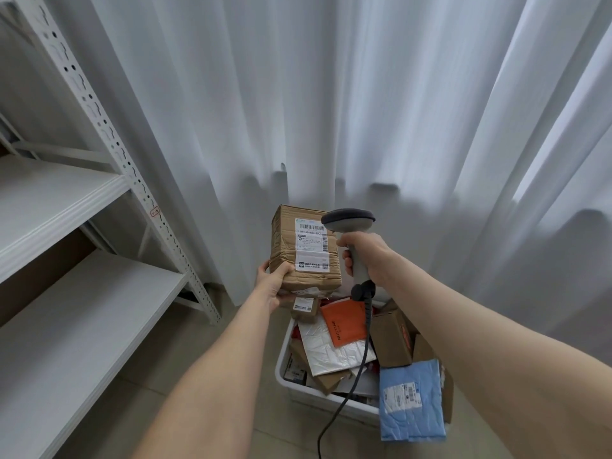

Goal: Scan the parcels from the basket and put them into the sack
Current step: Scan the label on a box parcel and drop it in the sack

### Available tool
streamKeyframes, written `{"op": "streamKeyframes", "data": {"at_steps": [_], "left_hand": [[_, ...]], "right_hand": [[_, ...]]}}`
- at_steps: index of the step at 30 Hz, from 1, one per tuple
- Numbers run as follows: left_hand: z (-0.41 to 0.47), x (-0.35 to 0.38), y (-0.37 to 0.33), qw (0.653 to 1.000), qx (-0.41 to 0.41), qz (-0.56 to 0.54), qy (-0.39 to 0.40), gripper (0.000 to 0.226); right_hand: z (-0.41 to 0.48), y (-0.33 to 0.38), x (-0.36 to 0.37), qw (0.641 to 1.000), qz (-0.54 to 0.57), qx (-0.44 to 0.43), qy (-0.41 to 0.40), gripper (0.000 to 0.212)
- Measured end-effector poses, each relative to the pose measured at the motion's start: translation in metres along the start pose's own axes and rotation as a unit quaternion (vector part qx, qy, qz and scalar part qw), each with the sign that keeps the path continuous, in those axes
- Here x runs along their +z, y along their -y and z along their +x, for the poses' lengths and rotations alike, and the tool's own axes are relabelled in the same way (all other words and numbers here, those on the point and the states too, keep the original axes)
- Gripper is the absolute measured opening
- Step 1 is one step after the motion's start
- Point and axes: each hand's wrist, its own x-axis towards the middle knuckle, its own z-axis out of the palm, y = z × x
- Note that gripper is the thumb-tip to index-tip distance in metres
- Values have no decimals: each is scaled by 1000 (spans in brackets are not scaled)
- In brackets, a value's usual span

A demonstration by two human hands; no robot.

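Observation:
My left hand grips the lower left corner of a brown cardboard parcel and holds it upright above the basket, its white barcode label facing me. My right hand grips the handle of a grey barcode scanner, whose dark head sits right beside the label's upper right corner. Below stands the white plastic basket, filled with several parcels: an orange pouch, a white mailer, brown boxes and a blue mailer. No sack is in view.
The scanner's black cable hangs down across the basket to the floor. A white metal shelf rack stands at the left. White curtains hang behind the basket. The floor is tiled.

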Motion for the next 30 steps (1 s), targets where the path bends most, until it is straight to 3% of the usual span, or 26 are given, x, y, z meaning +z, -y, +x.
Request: {"op": "streamKeyframes", "data": {"at_steps": [5,11,19,25,30], "left_hand": [[-7,-13,4,1000,-2,-4,-6,72],[-50,-55,25,999,-37,-9,-34,62],[-152,-176,108,989,-80,-10,-128,55],[-234,-269,175,969,-94,-76,-217,46],[-286,-353,216,952,-127,-132,-246,47]], "right_hand": [[-7,-10,5,1000,-7,-13,12,3],[-13,-51,17,999,-13,-13,34,18],[-73,-169,79,993,-38,23,108,41],[-145,-260,148,978,-95,80,166,26],[-188,-322,208,965,-127,105,203,38]]}}
